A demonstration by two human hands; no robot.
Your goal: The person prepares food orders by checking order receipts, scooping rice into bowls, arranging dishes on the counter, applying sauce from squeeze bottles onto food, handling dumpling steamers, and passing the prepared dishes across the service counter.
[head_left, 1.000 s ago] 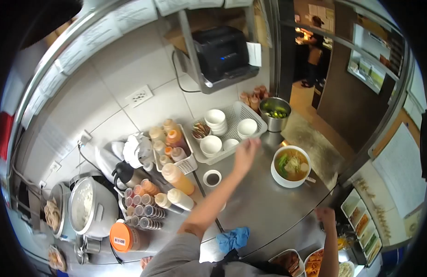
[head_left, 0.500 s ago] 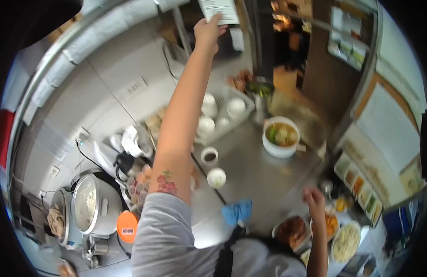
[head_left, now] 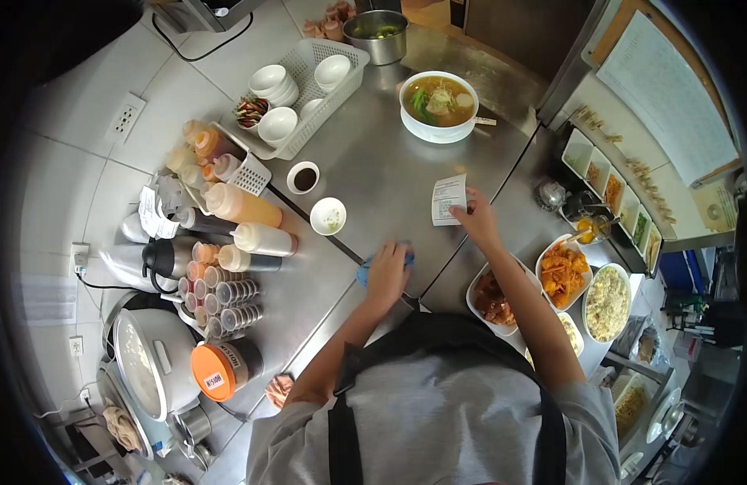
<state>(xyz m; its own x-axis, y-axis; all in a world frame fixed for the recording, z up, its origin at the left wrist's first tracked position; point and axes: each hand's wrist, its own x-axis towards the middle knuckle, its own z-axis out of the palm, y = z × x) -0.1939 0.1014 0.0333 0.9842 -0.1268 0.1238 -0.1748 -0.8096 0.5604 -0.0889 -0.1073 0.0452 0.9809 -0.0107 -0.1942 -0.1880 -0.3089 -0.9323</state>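
Note:
My left hand (head_left: pixel 387 273) presses on a crumpled blue cloth (head_left: pixel 363 272) on the steel counter, its fingers wrapped over the cloth. My right hand (head_left: pixel 475 217) pinches the right edge of a small printed paper slip (head_left: pixel 449 200) over the counter. Beyond the slip, a white bowl of soup (head_left: pixel 439 103) with greens stands on the counter. Two small white bowls sit up and left of my left hand: one with dark sauce (head_left: pixel 302 178), one with chopped green bits (head_left: pixel 328 217).
At left are squeeze bottles (head_left: pixel 242 205), lidded sauce cups (head_left: pixel 230 289), an orange-lidded tub (head_left: pixel 214 373) and a rice cooker (head_left: pixel 153 363). A grey basket (head_left: pixel 331 99) holds white bowls. Food dishes (head_left: pixel 606 302) stand at right, beside a condiment tray (head_left: pixel 618 196).
My left hand has come down from the upper rack onto the blue cloth. The printed slip it held up there is now in my right hand. The view has tilted down.

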